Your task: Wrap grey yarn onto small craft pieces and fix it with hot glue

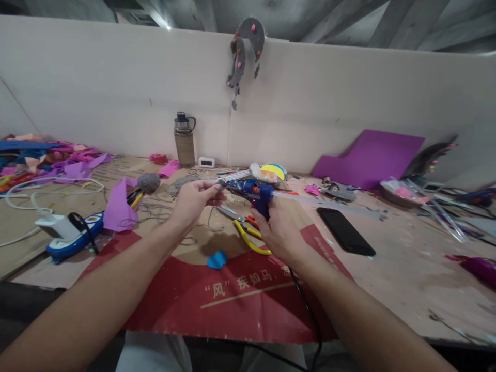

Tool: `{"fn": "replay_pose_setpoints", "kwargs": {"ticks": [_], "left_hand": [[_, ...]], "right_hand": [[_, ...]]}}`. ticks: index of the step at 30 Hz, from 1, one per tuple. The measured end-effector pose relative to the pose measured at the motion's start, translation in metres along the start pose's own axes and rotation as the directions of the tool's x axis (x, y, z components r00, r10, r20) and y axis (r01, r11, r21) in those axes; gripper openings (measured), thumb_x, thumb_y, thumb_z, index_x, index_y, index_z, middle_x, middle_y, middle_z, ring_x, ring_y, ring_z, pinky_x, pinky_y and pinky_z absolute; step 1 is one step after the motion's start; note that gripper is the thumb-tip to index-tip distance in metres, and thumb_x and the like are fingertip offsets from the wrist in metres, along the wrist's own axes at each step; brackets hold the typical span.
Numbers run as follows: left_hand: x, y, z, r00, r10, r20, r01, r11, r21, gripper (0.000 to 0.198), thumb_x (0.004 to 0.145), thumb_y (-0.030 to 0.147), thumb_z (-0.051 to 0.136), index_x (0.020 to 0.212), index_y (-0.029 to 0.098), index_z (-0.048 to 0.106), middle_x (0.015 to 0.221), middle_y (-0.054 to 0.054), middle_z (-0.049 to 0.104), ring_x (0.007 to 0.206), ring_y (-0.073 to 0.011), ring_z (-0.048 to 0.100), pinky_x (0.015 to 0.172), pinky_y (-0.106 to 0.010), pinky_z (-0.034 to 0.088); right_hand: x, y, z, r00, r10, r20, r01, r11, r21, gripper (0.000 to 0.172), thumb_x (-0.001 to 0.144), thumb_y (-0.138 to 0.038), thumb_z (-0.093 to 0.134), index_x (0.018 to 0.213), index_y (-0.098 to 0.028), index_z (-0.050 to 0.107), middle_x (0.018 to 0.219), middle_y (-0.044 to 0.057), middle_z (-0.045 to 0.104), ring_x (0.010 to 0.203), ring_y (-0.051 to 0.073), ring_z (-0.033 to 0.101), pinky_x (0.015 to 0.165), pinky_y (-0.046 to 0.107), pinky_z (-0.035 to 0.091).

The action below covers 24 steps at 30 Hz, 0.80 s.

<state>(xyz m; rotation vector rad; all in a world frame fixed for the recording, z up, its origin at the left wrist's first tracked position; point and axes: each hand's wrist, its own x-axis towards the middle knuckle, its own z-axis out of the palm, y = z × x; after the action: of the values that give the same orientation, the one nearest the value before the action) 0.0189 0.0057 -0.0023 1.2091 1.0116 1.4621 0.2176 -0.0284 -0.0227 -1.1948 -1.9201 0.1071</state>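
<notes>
In my right hand [277, 222] is a blue hot glue gun [248, 189], its nozzle pointing left and a long clear glue stick [329, 203] coming out of its back end. My left hand [199, 199] pinches a small grey piece [220, 182] right at the nozzle; its shape is mostly hidden by the fingers. Below the hands lie yellow-handled pliers [248, 240] and scissors [231, 213] with orange handles. A small blue cut-out [217, 260] rests on the red and brown paper sheet [248, 310]. Grey yarn trails from a ball [149, 182] to the left.
A black phone [345, 231] lies at right. A water bottle [184, 142] stands by the white partition [116, 93]. Felt scraps [77, 168] and a blue power strip [75, 243] with a charger are at left. The gun's black cable [306, 299] drops over the front edge.
</notes>
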Motion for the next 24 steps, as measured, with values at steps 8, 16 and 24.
{"fn": "replay_pose_setpoints", "kwargs": {"ticks": [8,16,24], "left_hand": [[-0.0008,0.0000,0.0002,1.000,-0.002,0.009,0.002,1.000,0.017,0.023,0.069,0.030,0.076,0.077,0.010,0.066,0.069,-0.007,0.070,0.063,-0.0162,0.067,0.063,-0.030,0.054],[-0.0012,0.0010,0.0001,1.000,-0.011,0.019,0.010,1.000,0.028,0.022,0.071,0.030,0.075,0.076,0.011,0.066,0.069,-0.007,0.069,0.063,-0.0157,0.067,0.063,-0.029,0.054],[-0.0030,0.0029,0.0018,1.000,-0.015,0.010,0.014,0.999,0.035,0.022,0.071,0.030,0.075,0.076,0.010,0.065,0.070,-0.008,0.070,0.063,-0.0159,0.067,0.064,-0.030,0.054]], "right_hand": [[0.0002,-0.0004,0.0006,1.000,0.013,0.001,-0.013,1.000,0.016,0.038,0.091,-0.036,0.043,0.120,-0.014,0.052,0.111,0.019,0.066,0.100,0.033,0.064,0.085,0.049,0.050],[0.0001,-0.0038,-0.0013,1.000,0.011,-0.002,-0.011,0.999,0.044,0.034,0.090,-0.034,0.044,0.118,-0.017,0.053,0.107,0.016,0.068,0.095,0.031,0.065,0.081,0.045,0.052],[0.0000,-0.0057,-0.0027,1.000,0.007,-0.013,-0.007,0.999,0.047,0.035,0.090,-0.034,0.043,0.121,-0.018,0.052,0.109,0.016,0.068,0.098,0.031,0.065,0.082,0.046,0.051]]}}
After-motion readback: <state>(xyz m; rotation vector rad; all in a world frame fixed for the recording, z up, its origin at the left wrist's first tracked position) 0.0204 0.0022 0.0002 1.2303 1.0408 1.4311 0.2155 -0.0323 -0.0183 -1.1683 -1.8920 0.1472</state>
